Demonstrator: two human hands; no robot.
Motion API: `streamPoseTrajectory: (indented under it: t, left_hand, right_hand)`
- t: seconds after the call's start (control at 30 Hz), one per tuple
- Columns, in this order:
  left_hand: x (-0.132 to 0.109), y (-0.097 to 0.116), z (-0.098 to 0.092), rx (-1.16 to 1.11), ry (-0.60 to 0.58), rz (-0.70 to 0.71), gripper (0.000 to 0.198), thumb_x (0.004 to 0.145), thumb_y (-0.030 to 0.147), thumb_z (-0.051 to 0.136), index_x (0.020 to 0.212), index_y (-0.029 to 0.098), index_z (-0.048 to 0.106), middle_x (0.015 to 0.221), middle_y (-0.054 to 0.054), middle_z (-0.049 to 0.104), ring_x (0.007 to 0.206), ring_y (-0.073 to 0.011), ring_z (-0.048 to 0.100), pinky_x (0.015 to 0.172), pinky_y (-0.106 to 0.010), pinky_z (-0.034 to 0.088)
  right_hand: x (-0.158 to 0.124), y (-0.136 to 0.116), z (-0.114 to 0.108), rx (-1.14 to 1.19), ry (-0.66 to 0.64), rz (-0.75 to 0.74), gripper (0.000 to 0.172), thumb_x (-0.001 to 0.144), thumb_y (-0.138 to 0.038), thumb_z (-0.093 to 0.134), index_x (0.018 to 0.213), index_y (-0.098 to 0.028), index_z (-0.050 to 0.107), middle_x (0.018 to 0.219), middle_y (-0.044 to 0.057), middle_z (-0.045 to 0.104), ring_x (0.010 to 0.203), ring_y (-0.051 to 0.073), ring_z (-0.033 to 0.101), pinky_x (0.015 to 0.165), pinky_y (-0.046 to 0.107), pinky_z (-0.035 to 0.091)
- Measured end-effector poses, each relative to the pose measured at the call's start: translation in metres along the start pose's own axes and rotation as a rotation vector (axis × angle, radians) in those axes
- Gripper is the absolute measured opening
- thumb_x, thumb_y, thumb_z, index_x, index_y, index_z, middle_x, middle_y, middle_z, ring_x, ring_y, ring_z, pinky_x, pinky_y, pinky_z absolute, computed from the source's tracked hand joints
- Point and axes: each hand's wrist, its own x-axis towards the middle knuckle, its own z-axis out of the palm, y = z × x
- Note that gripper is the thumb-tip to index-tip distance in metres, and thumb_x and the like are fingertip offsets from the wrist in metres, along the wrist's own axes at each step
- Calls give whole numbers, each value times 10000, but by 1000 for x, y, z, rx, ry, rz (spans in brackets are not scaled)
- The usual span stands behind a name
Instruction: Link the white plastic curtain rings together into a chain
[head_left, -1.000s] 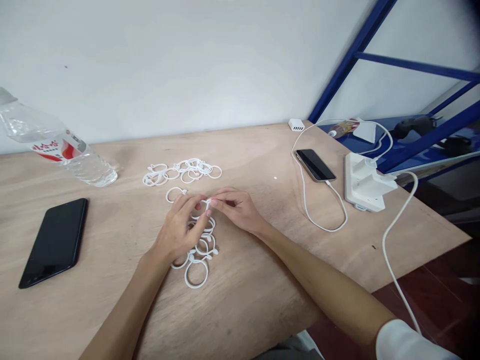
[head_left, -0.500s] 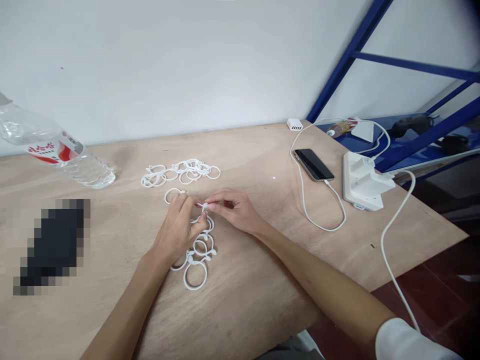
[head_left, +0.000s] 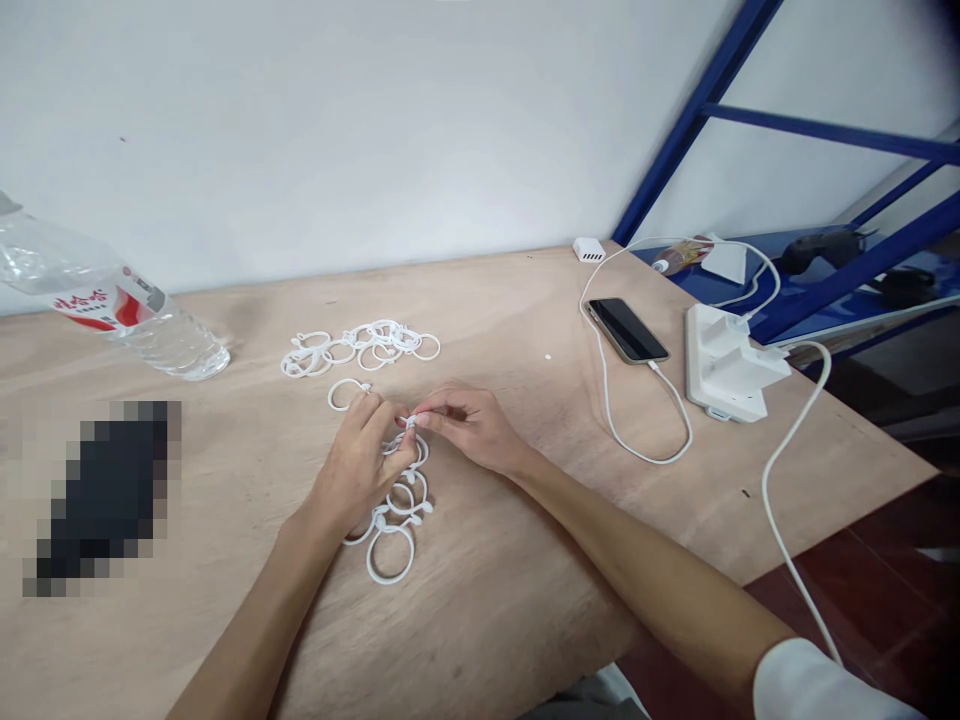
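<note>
My left hand is closed in a pinch on a small white plastic ring, mostly hidden by the fingers. My right hand meets it fingertip to fingertip, thumb and forefinger pinching the same white piece. Under and below the left hand, several white rings with small tabs lie overlapping on the table. A single ring rests just beyond the left knuckles. Farther back is a loose heap of similar rings.
A clear plastic bottle is at the left, above a dark pixelated patch. To the right lie a phone on a white cable, a power strip and a small white charger. A blue metal frame stands behind the wooden table.
My fingertips have drawn closer together around the white piece, and less of it shows between them. Both hands stay in nearly the same place. The other rings lie as before.
</note>
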Motion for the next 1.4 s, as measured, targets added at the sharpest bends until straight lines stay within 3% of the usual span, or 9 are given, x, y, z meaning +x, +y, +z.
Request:
streamPoseTrajectory:
  t: [0.2, 0.37, 0.5, 0.63, 0.9, 1.07, 1.2, 1.3, 1.4]
  left_hand:
    - [0, -2, -3, -10, -55, -53, 139, 890, 299, 521, 959, 198, 587, 855, -28, 542, 822, -180, 493, 761, -327, 427]
    - [-2, -18, -12, 1, -66, -169, 322, 918, 398, 446, 1133, 225, 611, 1120, -68, 606, 1085, -243, 515, 990, -432, 381]
    - [-10, -48, -18, 189, 16, -358, 370, 848, 434, 510, 1129, 228, 633, 1177, -87, 607, 1143, -315, 502, 1026, -526, 348]
    - [-14, -63, -16, 157, -11, -348, 284, 818, 400, 517, 968, 220, 679, 1163, -86, 636, 1126, -298, 547, 1019, -497, 392]
    - [-8, -49, -14, 32, -56, -316, 203, 796, 396, 546, 814, 230, 661, 1157, -68, 675, 1120, -269, 595, 1011, -453, 432]
    - [-3, -34, -16, -90, -55, -339, 129, 805, 362, 576, 795, 237, 608, 1091, -30, 701, 1053, -233, 629, 984, -419, 450]
    - [-2, -27, -14, -48, 42, -361, 190, 778, 386, 641, 891, 236, 613, 1077, -27, 687, 1016, -222, 633, 939, -390, 481]
    - [-2, -25, -12, 9, 117, -284, 360, 763, 392, 663, 1072, 217, 604, 1059, -48, 676, 1018, -228, 628, 914, -381, 505]
    - [-2, -23, -9, 40, 140, -174, 380, 772, 387, 659, 1107, 211, 616, 1055, -57, 660, 994, -224, 633, 889, -377, 523]
  right_hand:
    - [1, 1, 2, -59, -18, 27, 77, 847, -235, 649, 829, -188, 707, 820, 5, 681, 752, 110, 580, 655, 235, 432]
    - [1, 6, 3, -148, -54, -39, 75, 868, -215, 627, 840, -190, 691, 871, 23, 697, 849, 138, 600, 761, 270, 464]
    - [1, 10, 3, -196, -146, -172, 96, 849, -134, 632, 796, -179, 699, 841, 29, 721, 855, 151, 611, 880, 329, 452]
    - [1, 10, 4, -210, -109, -145, 130, 835, -94, 624, 775, -176, 704, 819, 31, 734, 855, 159, 607, 858, 332, 465]
    - [2, 9, 4, -278, -15, -73, 120, 838, -106, 625, 842, -182, 718, 867, 31, 728, 899, 161, 604, 857, 325, 470]
    - [2, 9, 6, -402, -154, -157, 185, 904, -164, 568, 1021, -156, 711, 1052, 77, 705, 1036, 183, 572, 982, 377, 424]
    - [0, 7, 5, -385, -213, -176, 154, 899, -214, 591, 954, -198, 734, 1107, 67, 663, 1107, 191, 540, 1016, 392, 409]
    - [1, 6, 4, -287, -124, -126, 136, 880, -168, 605, 908, -206, 733, 1057, 55, 674, 1074, 176, 568, 980, 369, 435]
    - [2, 5, 3, -219, 27, 12, 148, 874, -166, 601, 968, -185, 714, 970, 58, 692, 984, 167, 602, 791, 295, 490]
